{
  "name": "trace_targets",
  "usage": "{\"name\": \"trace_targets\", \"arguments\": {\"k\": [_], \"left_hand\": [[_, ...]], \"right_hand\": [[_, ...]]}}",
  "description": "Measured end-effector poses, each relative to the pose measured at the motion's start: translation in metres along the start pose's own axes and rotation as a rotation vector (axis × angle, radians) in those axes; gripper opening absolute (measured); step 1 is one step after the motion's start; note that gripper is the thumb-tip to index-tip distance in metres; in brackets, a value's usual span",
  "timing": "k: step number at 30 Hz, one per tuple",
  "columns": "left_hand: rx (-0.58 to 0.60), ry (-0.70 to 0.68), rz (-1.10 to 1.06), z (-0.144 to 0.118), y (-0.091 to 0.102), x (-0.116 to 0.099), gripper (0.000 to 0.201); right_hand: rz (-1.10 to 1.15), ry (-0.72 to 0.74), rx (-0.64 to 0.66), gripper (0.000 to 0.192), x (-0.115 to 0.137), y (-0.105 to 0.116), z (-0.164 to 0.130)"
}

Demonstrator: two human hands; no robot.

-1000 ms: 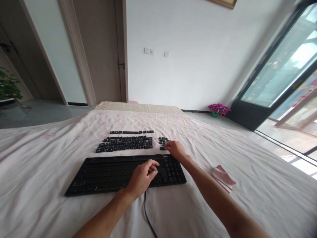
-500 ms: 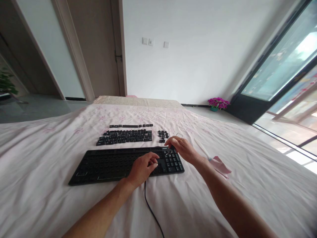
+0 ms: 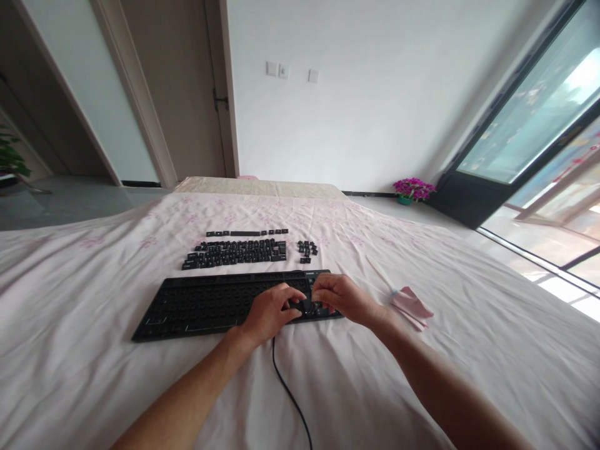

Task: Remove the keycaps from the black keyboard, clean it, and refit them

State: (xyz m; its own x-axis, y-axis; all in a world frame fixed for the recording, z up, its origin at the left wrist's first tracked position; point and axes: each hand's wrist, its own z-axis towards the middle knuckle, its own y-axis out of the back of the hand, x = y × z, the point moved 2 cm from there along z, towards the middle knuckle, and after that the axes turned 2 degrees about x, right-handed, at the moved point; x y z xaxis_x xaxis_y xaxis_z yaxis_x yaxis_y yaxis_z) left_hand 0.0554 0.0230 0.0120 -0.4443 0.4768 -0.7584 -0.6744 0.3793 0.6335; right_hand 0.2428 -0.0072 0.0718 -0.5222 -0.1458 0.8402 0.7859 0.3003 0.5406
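Bedroom w/ white wall, glazed door at right, magenta potted flowers (image 3: 413, 189) on floor; bed sheet (image 3: 94, 350), pale w/ pink print, bears all items. Black keyboard (image 3: 206, 303) lies centre; loose keycaps (image 3: 237, 252) in rows beyond it, pink cloth (image 3: 410, 307) to its right. Left hand (image 3: 272, 310) and right hand (image 3: 338, 297), fingers curled, meet over keyboard's right end; whether they pinch anything cannot be told.

Bare forearms, no sleeves, no jewellery

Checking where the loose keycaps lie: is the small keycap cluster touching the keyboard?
Apart. The head view shows pale sheet between the small keycap cluster and the keyboard rear edge.
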Motion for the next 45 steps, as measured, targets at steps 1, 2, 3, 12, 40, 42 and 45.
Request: {"name": "trace_targets", "arguments": {"k": [1,2,3,12,40,42,45], "left_hand": [[0.004,-0.007,0.006,0.0,0.0,0.0,0.029],[0.009,-0.014,0.013,0.0,0.0,0.001,0.028],[0.014,-0.021,0.021,0.0,0.0,0.001,0.027],[0.048,-0.1,0.115,0.0,-0.001,-0.002,0.015],[0.016,-0.145,0.312,0.006,-0.013,-0.019,0.015],[0.022,-0.161,0.311,0.005,-0.014,-0.019,0.014],[0.03,-0.165,0.295,0.004,-0.015,-0.018,0.013]], "right_hand": [[-0.035,0.032,0.007,0.015,0.001,-0.001,0.0],[-0.085,0.077,0.016,0.017,0.003,-0.003,0.001],[-0.143,0.132,0.027,0.018,0.006,-0.004,0.002],[-0.514,0.448,0.143,0.033,0.015,-0.02,0.007],[-0.123,0.484,-0.298,0.05,-0.032,-0.037,0.012],[-0.049,0.456,-0.327,0.051,-0.034,-0.039,0.012],[0.063,0.367,-0.428,0.052,-0.038,-0.04,0.011]]}}
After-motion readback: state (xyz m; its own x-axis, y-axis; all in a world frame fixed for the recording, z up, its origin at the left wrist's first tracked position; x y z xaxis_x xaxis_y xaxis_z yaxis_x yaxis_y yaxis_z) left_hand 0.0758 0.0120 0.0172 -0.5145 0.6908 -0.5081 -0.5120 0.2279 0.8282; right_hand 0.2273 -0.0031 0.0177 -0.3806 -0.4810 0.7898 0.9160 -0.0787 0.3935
